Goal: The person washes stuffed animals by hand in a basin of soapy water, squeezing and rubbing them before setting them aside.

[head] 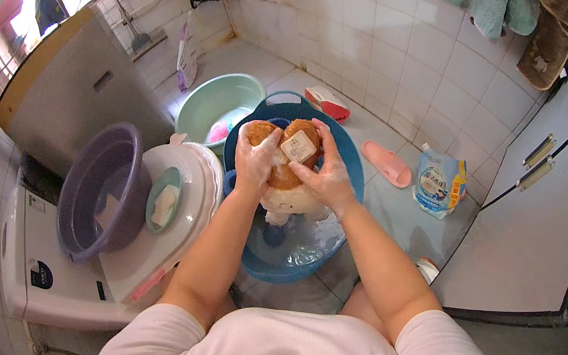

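A wet brown and white plush toy (286, 181) is held over a blue plastic tub (355, 178). My left hand (256, 158) grips its left side, around a rounded brown part. My right hand (330, 174) has hold of the right side, with the thumb beside a white tag (299, 147) that bears small writing. Suds cling to both hands and to the toy's pale lower end. Soapy water (300, 249) fills the bottom of the tub. Something dark blue in the tub shows partly behind the toy.
A pale green basin (191, 104) with something pink stands behind the tub. To the left, a purple basin (72, 197) and a small green dish (177, 210) rest on a white appliance (68, 305). Rightward lie a pink slipper (386, 164), a detergent pouch (436, 184) and a cabinet (530, 238).
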Demonstrator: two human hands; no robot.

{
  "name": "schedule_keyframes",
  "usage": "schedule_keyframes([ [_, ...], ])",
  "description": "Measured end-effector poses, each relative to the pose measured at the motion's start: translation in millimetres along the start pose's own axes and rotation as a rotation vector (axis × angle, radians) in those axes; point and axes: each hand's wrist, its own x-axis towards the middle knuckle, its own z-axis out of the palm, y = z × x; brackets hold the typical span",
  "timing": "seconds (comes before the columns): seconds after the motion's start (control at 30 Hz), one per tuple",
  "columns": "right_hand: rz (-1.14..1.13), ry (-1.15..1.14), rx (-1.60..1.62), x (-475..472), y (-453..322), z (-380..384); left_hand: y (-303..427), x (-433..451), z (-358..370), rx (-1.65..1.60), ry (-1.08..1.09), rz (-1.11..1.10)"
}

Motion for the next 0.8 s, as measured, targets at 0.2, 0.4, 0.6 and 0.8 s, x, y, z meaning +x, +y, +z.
schedule_keyframes([
  [0.2,0.097,-0.116,0.003,-2.1,-5.5,-6.0,8.8,-8.1,4.5,-0.156,-0.211,-0.13],
  [0.4,0.06,-0.231,0.116,-3.0,-4.1,-7.0,-3.4,0.0,1.1,-0.326,-0.239,-0.283],
  [0.6,0.154,-0.015,-0.149,-2.8,-1.2,2.7,11.0,-4.2,2.2,0.228,-0.297,0.179],
  [0.8,0.215,0.197,-0.102,-1.8,5.6,3.4,27.4,-32.5,15.6,0.749,-0.406,0.588],
])
